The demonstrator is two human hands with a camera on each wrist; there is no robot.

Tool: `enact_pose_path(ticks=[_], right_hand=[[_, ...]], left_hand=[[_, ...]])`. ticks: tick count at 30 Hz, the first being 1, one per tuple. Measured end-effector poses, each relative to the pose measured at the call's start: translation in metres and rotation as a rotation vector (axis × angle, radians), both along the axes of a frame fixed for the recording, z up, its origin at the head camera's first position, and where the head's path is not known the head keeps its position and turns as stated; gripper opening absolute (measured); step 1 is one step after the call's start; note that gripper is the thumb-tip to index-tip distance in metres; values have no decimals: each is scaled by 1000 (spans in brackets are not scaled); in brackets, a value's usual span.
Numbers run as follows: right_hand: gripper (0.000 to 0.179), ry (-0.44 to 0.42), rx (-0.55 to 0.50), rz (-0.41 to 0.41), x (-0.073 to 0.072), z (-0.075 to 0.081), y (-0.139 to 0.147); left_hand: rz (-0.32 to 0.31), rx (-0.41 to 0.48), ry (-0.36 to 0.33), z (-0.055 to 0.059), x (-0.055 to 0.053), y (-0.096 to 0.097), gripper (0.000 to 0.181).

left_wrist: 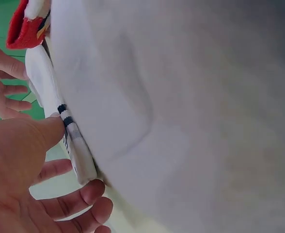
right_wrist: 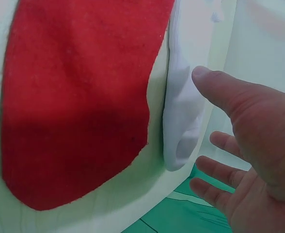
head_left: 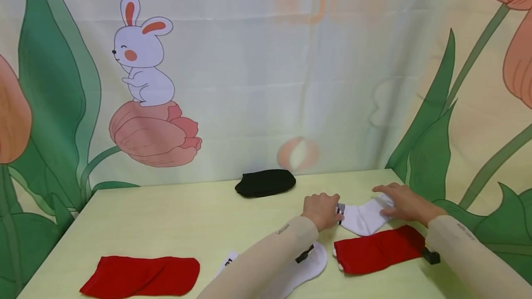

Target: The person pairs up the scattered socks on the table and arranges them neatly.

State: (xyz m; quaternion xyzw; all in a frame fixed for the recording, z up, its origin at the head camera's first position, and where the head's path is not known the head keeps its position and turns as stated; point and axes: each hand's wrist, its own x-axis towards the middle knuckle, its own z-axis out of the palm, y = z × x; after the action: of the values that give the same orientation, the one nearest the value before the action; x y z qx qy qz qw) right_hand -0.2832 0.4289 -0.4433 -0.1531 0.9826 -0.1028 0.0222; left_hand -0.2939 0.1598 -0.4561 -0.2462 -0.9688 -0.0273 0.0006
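A white sock [head_left: 362,218] with dark stripes at its cuff lies between my two hands. My left hand [head_left: 322,210] is at the striped cuff, thumb tip right at the stripes; in the left wrist view its fingers are spread and slightly bent around the cuff end. At the sock's other end, my right hand [head_left: 406,203] reaches over with thumb and fingers apart, and nothing is gripped. Just in front of this sock lies a red sock [head_left: 378,249], partly under the right wrist. Another white sock [head_left: 305,266] is half covered by my left forearm.
A second red sock [head_left: 143,277] lies flat at the front left of the pale table [head_left: 174,225]. A black sock [head_left: 266,183] rests near the back edge. Behind the table hangs a printed curtain [head_left: 232,82] with a rabbit and tulips.
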Motion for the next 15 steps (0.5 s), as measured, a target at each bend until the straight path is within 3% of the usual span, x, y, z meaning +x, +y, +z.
enact_pose_path(ticks=[7,15], right_hand=[[68,-16,-20,-14,-5,0,4],[69,-90,-35,-66,-4,2,4]], left_hand=[[-13,10,-3,-4,-6,1,42],[-13,4,-4,-3,-2,-1,43]])
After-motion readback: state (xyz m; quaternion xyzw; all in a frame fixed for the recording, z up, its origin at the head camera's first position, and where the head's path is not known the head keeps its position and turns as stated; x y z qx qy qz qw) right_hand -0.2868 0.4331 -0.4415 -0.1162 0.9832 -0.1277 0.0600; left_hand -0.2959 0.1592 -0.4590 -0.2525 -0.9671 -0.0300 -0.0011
